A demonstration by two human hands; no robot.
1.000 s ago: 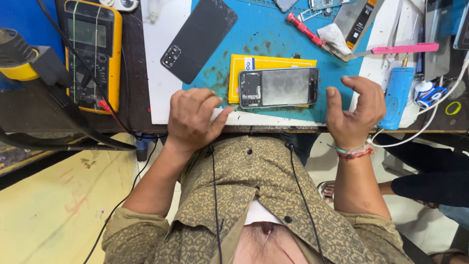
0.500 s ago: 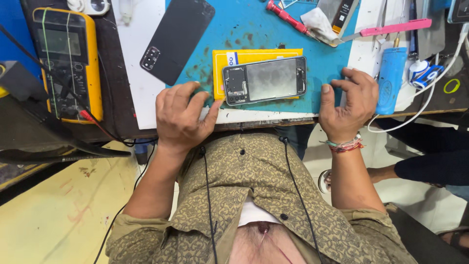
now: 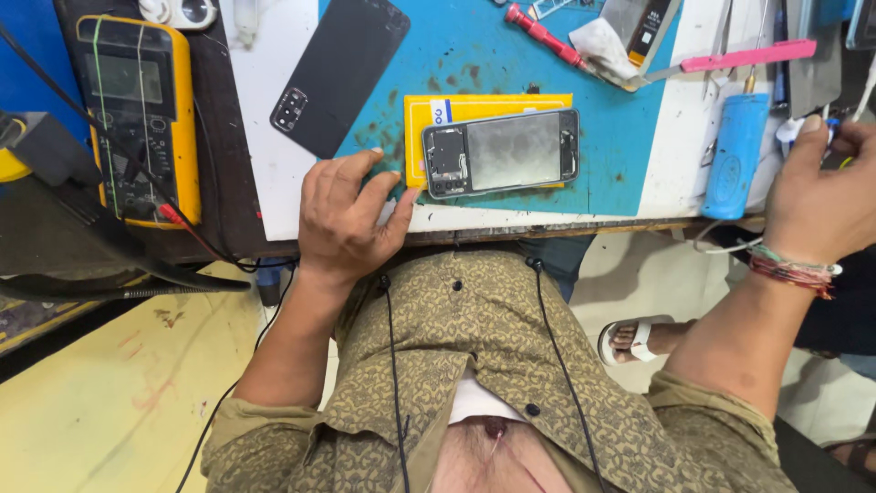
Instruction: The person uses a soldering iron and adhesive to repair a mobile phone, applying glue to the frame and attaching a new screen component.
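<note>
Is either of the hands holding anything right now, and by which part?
Left hand holds nothing; it rests flat on the bench edge beside the opened phone. Right hand is at small items by the blue cylinder; a hold cannot be told.

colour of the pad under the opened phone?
Yellow pad, under the opened phone; clearest in the head view.

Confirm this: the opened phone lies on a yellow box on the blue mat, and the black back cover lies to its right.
Not quite. In the head view the opened phone does lie on the yellow box on the blue mat, but the black back cover lies to its left, not its right.
</note>
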